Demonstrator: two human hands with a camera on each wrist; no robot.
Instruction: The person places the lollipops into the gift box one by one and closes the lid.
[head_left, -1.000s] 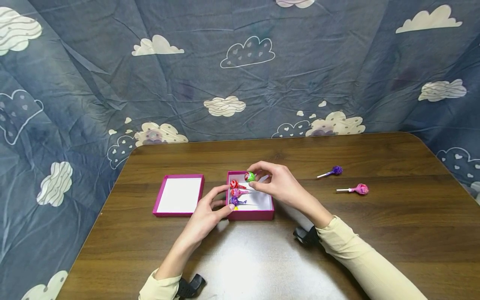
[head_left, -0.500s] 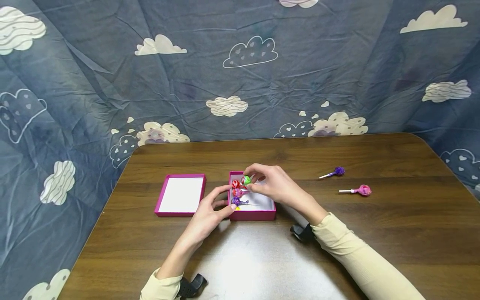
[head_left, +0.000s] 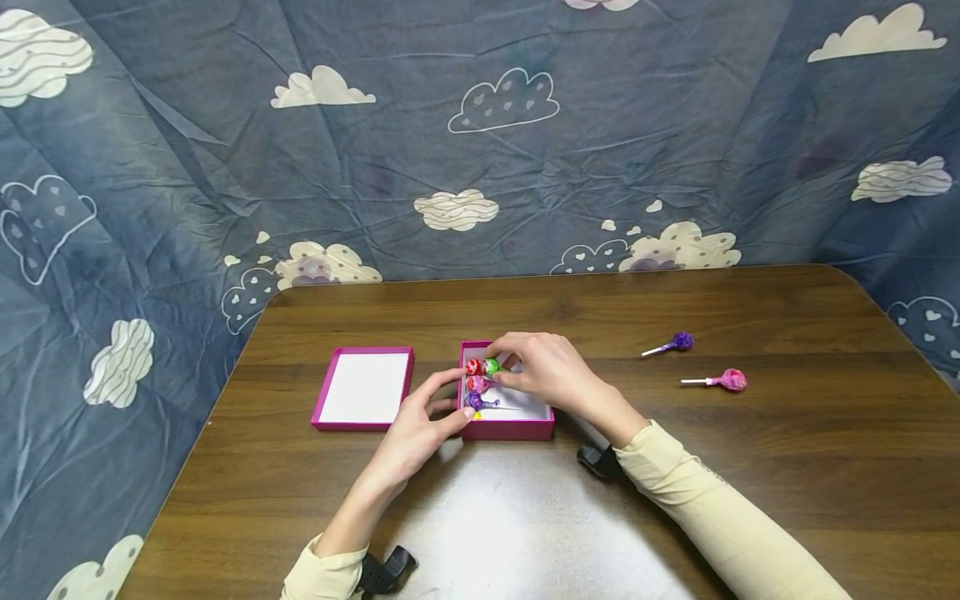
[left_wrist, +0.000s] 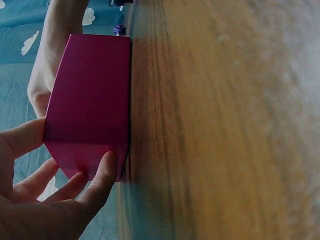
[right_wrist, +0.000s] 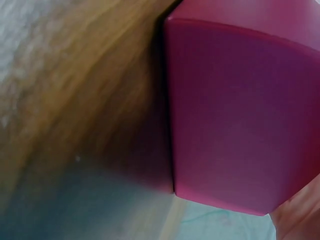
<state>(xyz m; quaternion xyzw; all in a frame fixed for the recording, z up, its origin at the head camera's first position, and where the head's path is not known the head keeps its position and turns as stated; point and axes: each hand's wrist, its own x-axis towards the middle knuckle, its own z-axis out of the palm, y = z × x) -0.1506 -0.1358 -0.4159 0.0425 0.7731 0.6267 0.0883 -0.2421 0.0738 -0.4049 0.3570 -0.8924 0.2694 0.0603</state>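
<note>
An open magenta box (head_left: 510, 431) with a white inside stands on the table. At its left end my left hand (head_left: 416, 427) holds it, thumb near the front corner; fingertips (left_wrist: 103, 167) press the end wall in the left wrist view. Reaching in over the far side, my right hand (head_left: 551, 371) pinches a green-wrapped lollipop (head_left: 491, 367), its stick hidden by the hand. Just left of it lies a red lollipop (head_left: 473, 367). Nearer me in the box are a pink lollipop (head_left: 477, 383), a purple lollipop (head_left: 476, 402) and a bit of yellow (head_left: 477, 415) at the front wall.
Left of the box lies its magenta-rimmed lid (head_left: 363, 387), white inside up. To the right, a second purple lollipop (head_left: 682, 341) and a second pink lollipop (head_left: 733, 381) lie on the wooden table (head_left: 810, 433). A cloud-patterned cloth (head_left: 510, 183) hangs behind.
My right hand has brought the green lollipop left and down into the box, beside the red one. My left hand stays at the box's left end.
</note>
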